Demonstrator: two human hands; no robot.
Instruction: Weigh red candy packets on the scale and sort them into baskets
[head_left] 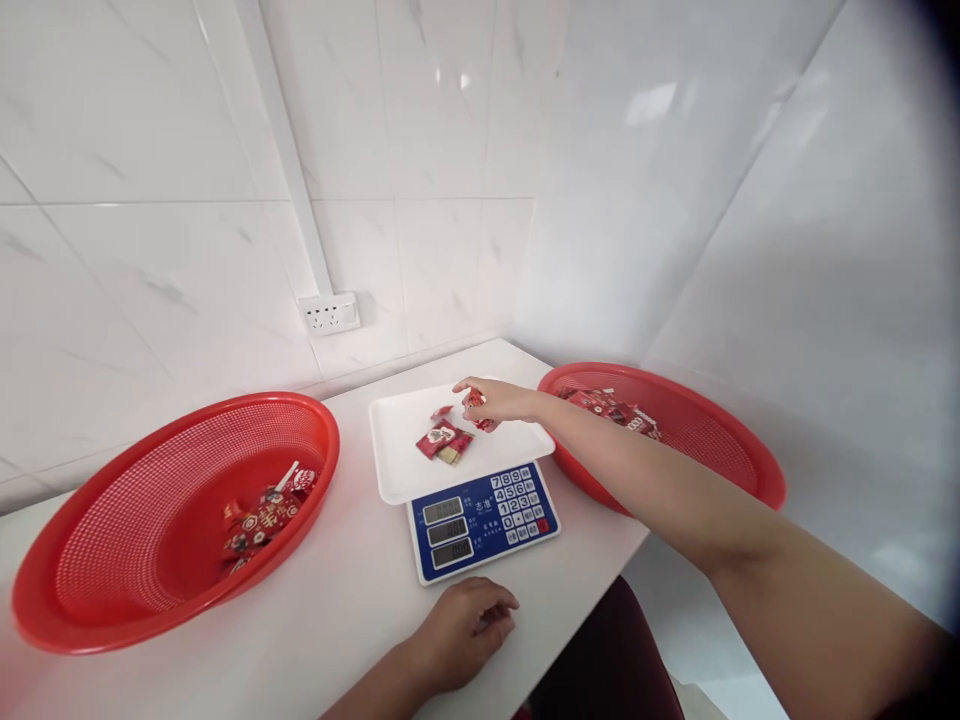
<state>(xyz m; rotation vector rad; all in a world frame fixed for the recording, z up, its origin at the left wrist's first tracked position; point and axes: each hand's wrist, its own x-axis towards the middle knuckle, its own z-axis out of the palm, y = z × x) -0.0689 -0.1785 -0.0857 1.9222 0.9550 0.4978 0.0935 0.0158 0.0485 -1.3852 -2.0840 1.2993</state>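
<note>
My right hand reaches over the white tray of a blue electronic scale. Its fingers are closed on a small red packet held just above the tray. A few red packets lie on the tray, left of that hand. My left hand rests on the white counter in front of the scale, fingers loosely curled, holding nothing that I can see.
A big red mesh basket with several red packets sits at the left. A second red basket with packets stands at the right, by the wall corner. A wall socket is behind the scale.
</note>
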